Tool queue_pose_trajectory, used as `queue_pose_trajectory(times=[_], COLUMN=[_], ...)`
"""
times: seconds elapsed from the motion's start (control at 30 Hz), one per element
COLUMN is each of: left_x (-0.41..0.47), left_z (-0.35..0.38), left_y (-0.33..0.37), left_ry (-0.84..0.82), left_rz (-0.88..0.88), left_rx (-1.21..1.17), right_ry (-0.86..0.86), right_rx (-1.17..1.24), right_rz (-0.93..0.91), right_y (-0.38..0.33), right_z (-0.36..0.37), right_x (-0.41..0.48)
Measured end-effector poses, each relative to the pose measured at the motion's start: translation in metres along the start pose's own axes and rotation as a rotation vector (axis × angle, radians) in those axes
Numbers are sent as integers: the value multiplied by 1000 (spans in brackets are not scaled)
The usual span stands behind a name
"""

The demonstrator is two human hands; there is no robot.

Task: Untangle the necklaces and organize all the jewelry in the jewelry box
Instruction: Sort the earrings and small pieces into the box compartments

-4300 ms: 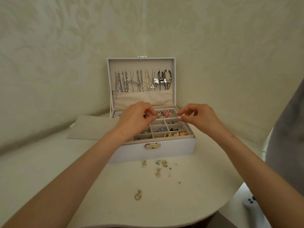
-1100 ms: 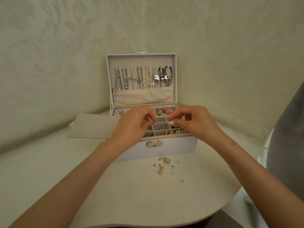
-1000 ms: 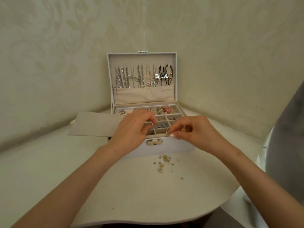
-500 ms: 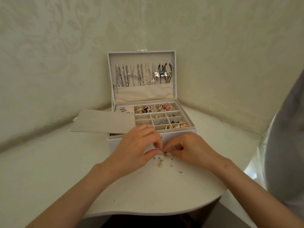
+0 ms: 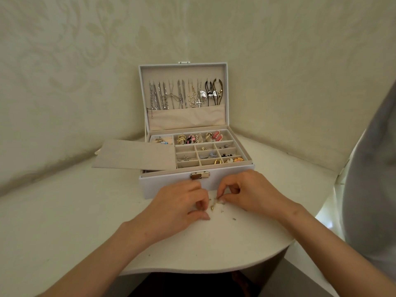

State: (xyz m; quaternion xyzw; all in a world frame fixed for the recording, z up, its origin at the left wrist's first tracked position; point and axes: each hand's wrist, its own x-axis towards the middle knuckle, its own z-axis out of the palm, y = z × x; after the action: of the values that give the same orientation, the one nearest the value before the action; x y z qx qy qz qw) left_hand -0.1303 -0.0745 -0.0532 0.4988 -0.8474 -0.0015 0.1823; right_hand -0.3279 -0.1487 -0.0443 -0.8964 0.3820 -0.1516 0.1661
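Head view: looks down on a white table [image 5: 64, 211] that stands in a corner.
Jewelry box [image 5: 165, 186]: white and open, at the back of the table; its lid [image 5: 184, 70] stands upright, and a metal clasp [image 5: 200, 175] sits on the front wall.
Necklaces [image 5: 182, 96]: hang side by side inside the lid, with the lower ends in a beige pocket.
Tray [image 5: 246, 156]: small compartments hold earrings and rings; pink earrings [image 5: 216, 136] lie in the back right one.
Beige panel [image 5: 137, 155]: lies flat over the left part of the box and sticks out to the left.
Small loose pieces [image 5: 214, 205]: on the table just in front of the box, between both hands.
Left hand [image 5: 180, 209]: fingers curled, tips down at the pieces; I cannot tell if it grips one.
Right hand [image 5: 252, 194]: thumb and forefinger pinch one of the small loose pieces.
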Motion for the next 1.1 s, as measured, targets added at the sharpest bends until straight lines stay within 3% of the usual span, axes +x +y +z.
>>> queue_pose_trajectory(times=[0.33,0.73,1.1], left_x=[-7,-14,-7], left_z=[-3,-3,-20], left_y=[0,-2,-3], left_ry=[-50,-12,96], left_rz=[-44,-79,-77], left_rx=[-47,-230,-327], right_ry=[-55,-162,102], right_rx=[144,127,575], right_rz=[-70,-28,29], right_y=[-8,-13,-14], right_z=[1,1,-28], right_x=[-5,1,8])
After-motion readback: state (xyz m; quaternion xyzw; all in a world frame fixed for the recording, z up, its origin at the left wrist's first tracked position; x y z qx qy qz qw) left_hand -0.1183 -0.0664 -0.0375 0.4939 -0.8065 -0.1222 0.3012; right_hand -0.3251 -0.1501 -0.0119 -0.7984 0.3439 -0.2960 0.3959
